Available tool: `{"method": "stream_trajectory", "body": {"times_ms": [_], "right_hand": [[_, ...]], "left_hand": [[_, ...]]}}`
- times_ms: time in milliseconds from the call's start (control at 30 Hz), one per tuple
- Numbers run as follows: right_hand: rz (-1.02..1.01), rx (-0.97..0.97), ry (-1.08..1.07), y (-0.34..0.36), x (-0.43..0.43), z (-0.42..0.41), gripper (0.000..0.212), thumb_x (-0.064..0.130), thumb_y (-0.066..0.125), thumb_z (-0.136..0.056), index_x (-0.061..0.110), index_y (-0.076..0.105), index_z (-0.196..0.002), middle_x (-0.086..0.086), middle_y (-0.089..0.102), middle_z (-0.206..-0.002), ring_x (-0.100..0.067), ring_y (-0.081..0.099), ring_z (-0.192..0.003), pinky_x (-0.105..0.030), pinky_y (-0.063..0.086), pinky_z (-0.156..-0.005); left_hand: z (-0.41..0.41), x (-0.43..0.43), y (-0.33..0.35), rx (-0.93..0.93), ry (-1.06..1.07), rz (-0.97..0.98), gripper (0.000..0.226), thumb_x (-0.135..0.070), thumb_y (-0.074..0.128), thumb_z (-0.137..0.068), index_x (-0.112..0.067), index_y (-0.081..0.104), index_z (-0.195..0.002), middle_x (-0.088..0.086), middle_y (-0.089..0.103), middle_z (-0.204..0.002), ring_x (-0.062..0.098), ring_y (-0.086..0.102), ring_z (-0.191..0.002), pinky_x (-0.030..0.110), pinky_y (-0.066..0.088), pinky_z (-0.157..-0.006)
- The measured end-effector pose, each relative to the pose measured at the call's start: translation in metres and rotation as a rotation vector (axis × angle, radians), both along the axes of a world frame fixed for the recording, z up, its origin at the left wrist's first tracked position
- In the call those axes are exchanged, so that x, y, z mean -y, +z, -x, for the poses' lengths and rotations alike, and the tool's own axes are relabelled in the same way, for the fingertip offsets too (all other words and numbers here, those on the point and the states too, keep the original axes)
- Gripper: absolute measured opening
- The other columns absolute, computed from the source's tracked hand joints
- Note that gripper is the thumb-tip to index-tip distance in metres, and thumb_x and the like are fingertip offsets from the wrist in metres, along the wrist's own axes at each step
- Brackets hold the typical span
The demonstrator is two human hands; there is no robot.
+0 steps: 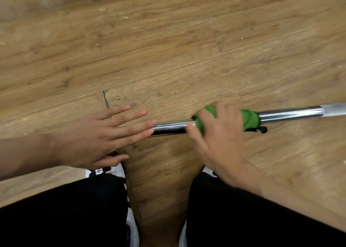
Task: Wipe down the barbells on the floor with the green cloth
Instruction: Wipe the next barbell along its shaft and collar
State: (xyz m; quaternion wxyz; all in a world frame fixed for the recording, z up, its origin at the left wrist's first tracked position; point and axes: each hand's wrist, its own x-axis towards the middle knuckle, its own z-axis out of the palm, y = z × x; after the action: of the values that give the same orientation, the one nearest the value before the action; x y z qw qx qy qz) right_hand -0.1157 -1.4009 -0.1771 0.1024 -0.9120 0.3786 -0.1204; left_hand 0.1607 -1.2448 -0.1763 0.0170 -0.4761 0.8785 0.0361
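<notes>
While clasping the green cloth (250, 119) round the barbell (290, 113), curls the right hand (221, 138) over both, fingers bent over the top, thumb lying along the near side of the shaft. Holds the left hand (88, 141) released, fingers straight and spread, two fingertips at the bare chrome just left of the cloth; cannot tell whether touching. Has the barbell slanting across the wooden floor (168, 50), from the left fingertips out past the right edge, paler metal there. Cannot tell whether resting on the floor or raised. Shows black trousers (65, 209) and white shoes (119, 169) at the bottom.
</notes>
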Motion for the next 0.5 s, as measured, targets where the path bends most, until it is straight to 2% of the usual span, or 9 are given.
{"method": "stream_trajectory", "body": {"times_ms": [67,133,200,333,400,500], "right_hand": [[-0.004,-0.003,0.114,0.001,-0.017,-0.021,0.065,0.065,0.029,-0.102,0.015,0.07,-0.113,-0.013,0.056,-0.102,-0.031,0.049,-0.093,-0.044,0.035,-0.081],[0.027,0.019,0.224,-0.004,-0.018,-0.021,0.062,0.062,0.033,-0.102,0.016,0.068,-0.126,-0.013,0.058,-0.109,-0.031,0.05,-0.095,-0.044,0.036,-0.083],[0.137,0.07,0.28,-0.014,-0.001,-0.003,0.055,0.055,0.042,-0.102,0.014,0.069,-0.127,-0.018,0.061,-0.111,-0.033,0.053,-0.095,-0.044,0.037,-0.085],[0.274,0.118,0.155,-0.035,0.052,0.048,0.052,0.051,0.038,-0.103,0.015,0.063,-0.13,-0.026,0.062,-0.113,-0.037,0.055,-0.098,-0.049,0.037,-0.092],[0.289,0.111,0.132,-0.04,0.068,0.062,0.053,0.053,0.034,-0.104,0.015,0.059,-0.132,-0.027,0.061,-0.113,-0.038,0.053,-0.1,-0.05,0.037,-0.094],[0.26,0.177,0.032,-0.041,0.07,0.053,0.059,0.054,0.031,-0.105,0.01,0.064,-0.126,-0.027,0.059,-0.112,-0.038,0.052,-0.103,-0.052,0.035,-0.096]], "left_hand": [[-0.002,0.003,0.001,0.001,0.008,0.002,0.074,-0.047,0.042,-0.105,-0.01,0.021,-0.166,0.009,0.017,-0.174,0.035,0.018,-0.16,0.055,0.021,-0.125],[-0.005,0.005,0.001,0.007,0.012,0.005,0.073,-0.048,0.042,-0.105,-0.01,0.022,-0.166,0.009,0.018,-0.174,0.034,0.019,-0.159,0.055,0.021,-0.126],[-0.008,0.008,0.0,0.016,0.021,0.002,0.073,-0.047,0.043,-0.105,-0.01,0.024,-0.165,0.008,0.019,-0.174,0.035,0.019,-0.159,0.055,0.021,-0.125],[-0.013,0.014,0.001,0.026,0.023,0.008,0.074,-0.047,0.046,-0.104,-0.009,0.027,-0.164,0.009,0.02,-0.173,0.036,0.02,-0.159,0.055,0.022,-0.125],[-0.017,0.019,0.002,0.023,0.019,0.005,0.075,-0.048,0.047,-0.103,-0.009,0.027,-0.164,0.01,0.02,-0.173,0.036,0.02,-0.159,0.056,0.022,-0.125],[-0.022,0.024,0.003,0.021,0.029,-0.011,0.077,-0.049,0.047,-0.103,-0.009,0.024,-0.165,0.009,0.019,-0.173,0.035,0.019,-0.159,0.056,0.021,-0.125]]}}
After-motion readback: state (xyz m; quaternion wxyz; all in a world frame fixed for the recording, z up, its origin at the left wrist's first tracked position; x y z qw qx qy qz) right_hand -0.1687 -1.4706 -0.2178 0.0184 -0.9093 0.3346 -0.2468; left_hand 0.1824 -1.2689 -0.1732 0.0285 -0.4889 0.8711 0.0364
